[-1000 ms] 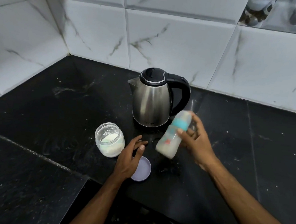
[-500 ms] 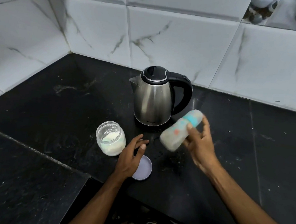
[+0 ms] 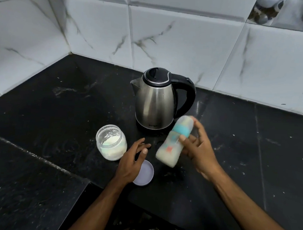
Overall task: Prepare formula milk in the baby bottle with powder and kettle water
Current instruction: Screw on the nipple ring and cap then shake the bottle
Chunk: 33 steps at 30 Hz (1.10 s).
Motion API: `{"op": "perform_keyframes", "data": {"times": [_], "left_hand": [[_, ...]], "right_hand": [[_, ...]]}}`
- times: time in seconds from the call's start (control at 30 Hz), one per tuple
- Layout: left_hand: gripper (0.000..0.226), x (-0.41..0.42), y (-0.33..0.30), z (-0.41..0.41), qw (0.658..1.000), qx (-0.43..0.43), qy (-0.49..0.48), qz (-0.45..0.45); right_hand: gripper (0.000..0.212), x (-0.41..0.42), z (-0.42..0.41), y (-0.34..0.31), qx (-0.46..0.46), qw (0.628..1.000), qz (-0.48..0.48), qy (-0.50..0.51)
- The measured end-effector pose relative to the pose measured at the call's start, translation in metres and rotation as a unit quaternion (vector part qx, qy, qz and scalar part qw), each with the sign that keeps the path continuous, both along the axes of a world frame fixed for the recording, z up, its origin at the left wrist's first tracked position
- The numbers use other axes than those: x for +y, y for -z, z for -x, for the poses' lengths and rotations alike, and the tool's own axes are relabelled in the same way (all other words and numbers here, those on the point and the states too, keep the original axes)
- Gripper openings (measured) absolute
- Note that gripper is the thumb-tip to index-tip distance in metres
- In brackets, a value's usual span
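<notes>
The right hand (image 3: 198,150), right of centre in the frame, grips the baby bottle (image 3: 174,141), fingers curled round its middle from the right side. The bottle is blurred. It is held above the counter (image 3: 58,108), just in front of the kettle (image 3: 157,101) and slightly to its right. Its long axis runs on a slant from lower left to upper right: the wide base points down and toward the lower left, the capped top with its teal collar points up and to the right, toward the kettle's handle. Pale milky liquid fills the lower body.

The left hand (image 3: 133,162), just left of the bottle, holds nothing; its fingers are loosely spread and relaxed, the palm over the left part of a round pale lid (image 3: 145,173) lying flat on the counter. Whether the palm touches the lid cannot be told.

Just left of that hand stands an open glass jar (image 3: 111,142) with white powder inside. The steel kettle stands upright behind, lid shut, spout toward the left, black handle toward the right.

The counter is black stone with pale flecks and seams. White marble-veined wall tiles (image 3: 187,45) meet it at the back and along the left, forming a corner in the upper left of the frame.
</notes>
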<state>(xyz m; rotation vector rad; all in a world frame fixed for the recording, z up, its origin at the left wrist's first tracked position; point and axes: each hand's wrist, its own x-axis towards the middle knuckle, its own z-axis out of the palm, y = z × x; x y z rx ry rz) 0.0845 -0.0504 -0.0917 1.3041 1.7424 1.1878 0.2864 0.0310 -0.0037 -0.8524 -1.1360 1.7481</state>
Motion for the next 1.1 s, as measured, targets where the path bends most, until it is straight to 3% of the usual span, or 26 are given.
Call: {"op": "perform_keyframes", "data": {"times": [0.1,0.23,0.3,0.43,0.6,0.7,0.77,0.93,1.1], "left_hand": [[0.07,0.0,0.0,-0.001,1.0,0.003,-0.003,-0.003],[0.069,0.0,0.0,0.0,1.0,0.004,-0.004,-0.002],[0.069,0.001,0.001,0.0,1.0,0.003,-0.005,-0.006],[0.07,0.001,0.001,-0.001,1.0,0.005,-0.007,-0.008],[0.077,0.001,0.003,0.001,1.0,-0.001,-0.005,-0.007],[0.071,0.0,0.002,0.0,1.0,-0.001,-0.008,-0.007],[0.068,0.0,0.001,-0.001,1.0,0.002,-0.01,-0.004],[0.072,0.001,-0.001,0.0,1.0,0.006,-0.009,-0.003],[0.071,0.0,0.001,0.0,1.0,-0.002,-0.011,-0.007]], "right_hand": [[0.072,0.015,0.001,-0.007,0.131,0.982,0.067,0.117],[0.082,-0.005,0.005,0.005,-0.006,0.999,0.019,-0.032],[0.082,-0.003,0.003,0.006,-0.019,0.999,0.0,-0.03],[0.073,0.011,0.005,0.001,0.131,0.982,0.078,0.109],[0.071,-0.012,0.01,0.004,-0.055,0.997,-0.019,-0.06],[0.076,0.005,0.012,-0.003,0.052,0.995,0.02,0.086],[0.08,0.013,0.013,-0.001,0.115,0.983,0.054,0.131],[0.076,-0.013,0.012,0.007,-0.069,0.994,-0.023,-0.079],[0.079,0.014,0.01,0.004,0.097,0.986,0.075,0.113]]}}
